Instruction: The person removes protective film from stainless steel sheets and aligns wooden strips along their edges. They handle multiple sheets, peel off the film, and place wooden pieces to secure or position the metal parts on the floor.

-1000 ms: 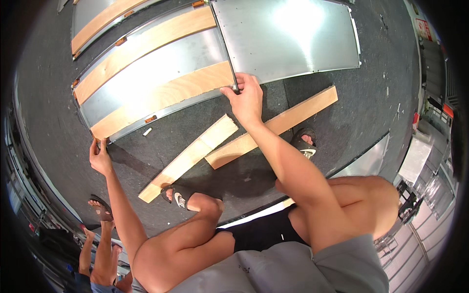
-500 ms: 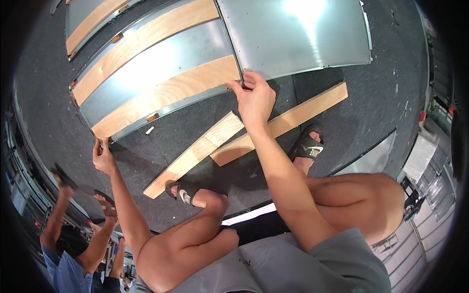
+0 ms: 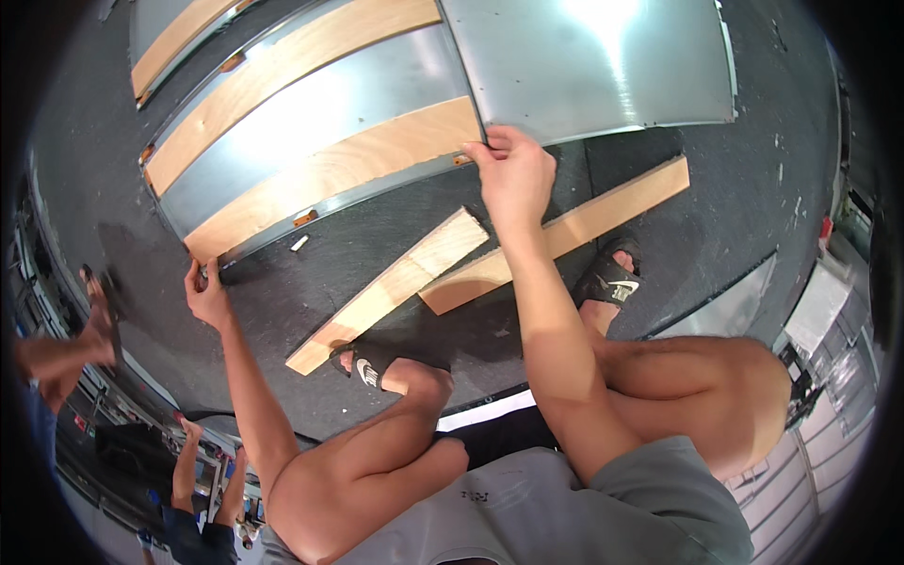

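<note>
A shallow metal panel point(image 3: 395, 85) lies on the dark floor, with pale wooden strips across it. The nearest wooden strip point(image 3: 330, 179) runs along the panel's near edge. At that edge's left corner my left hand point(image 3: 209, 299) is closed, thumb and finger pinching the panel beside the strip's end. My right hand point(image 3: 518, 184) pinches the right corner, its thumb near the strip's other end and its fingers over the dark side rim. Small orange-brown blocks point(image 3: 304, 217) sit along the panel's edge. The fingertips partly cover both corners.
Two loose wooden boards point(image 3: 391, 292) point(image 3: 574, 231) lie between the panel and my sandalled feet point(image 3: 372, 367). A bare metal sheet point(image 3: 603, 75) adjoins on the right. Another panel with a strip point(image 3: 184, 42) is at far left. A small white piece point(image 3: 299, 243) lies nearby. Other people's legs point(image 3: 71, 353) show at left.
Both hands keep their grip on the panel's corners. The whole view has shifted slightly, so the panel appears a little farther right. A person at the left has moved toward the picture's left rim.
</note>
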Available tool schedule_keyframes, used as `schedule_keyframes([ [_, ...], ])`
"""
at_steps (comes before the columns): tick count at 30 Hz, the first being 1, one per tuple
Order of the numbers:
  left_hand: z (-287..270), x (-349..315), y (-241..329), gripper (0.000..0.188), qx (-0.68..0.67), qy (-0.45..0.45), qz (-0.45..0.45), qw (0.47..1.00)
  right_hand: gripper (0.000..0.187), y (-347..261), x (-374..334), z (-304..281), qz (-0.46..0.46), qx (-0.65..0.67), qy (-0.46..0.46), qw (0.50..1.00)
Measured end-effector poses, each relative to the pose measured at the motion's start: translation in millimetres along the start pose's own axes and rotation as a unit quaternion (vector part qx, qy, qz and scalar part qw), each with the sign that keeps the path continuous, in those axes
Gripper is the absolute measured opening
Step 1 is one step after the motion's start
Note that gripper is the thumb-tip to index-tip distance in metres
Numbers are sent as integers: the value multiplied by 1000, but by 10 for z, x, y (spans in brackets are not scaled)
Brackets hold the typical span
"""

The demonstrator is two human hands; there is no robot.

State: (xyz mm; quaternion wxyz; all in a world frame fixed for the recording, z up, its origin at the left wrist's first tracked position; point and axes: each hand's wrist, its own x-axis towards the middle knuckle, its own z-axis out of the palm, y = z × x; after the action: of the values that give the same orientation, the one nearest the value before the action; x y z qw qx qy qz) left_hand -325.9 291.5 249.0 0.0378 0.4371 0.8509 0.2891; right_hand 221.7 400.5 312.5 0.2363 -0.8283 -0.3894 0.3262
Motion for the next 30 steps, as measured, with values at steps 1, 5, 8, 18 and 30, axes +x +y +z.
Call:
schedule_keyframes([
  [1,-32,-42,52,50,-73,13,-77,994,35,-16,16,-6,7,-9,-5,1000],
  [5,-124,-24,214,44,74,-42,-61,995,33,-73,30,-39,16,-51,-19,998],
  [8,-125,-16,275,42,74,-42,-71,994,30,-106,27,-56,31,-64,-21,997],
  [18,-109,-41,472,49,79,-32,-101,991,33,-136,39,-63,27,-120,-22,992],
  [30,-101,-26,528,49,74,-24,-93,993,33,-110,53,-47,9,-137,-20,990],
])
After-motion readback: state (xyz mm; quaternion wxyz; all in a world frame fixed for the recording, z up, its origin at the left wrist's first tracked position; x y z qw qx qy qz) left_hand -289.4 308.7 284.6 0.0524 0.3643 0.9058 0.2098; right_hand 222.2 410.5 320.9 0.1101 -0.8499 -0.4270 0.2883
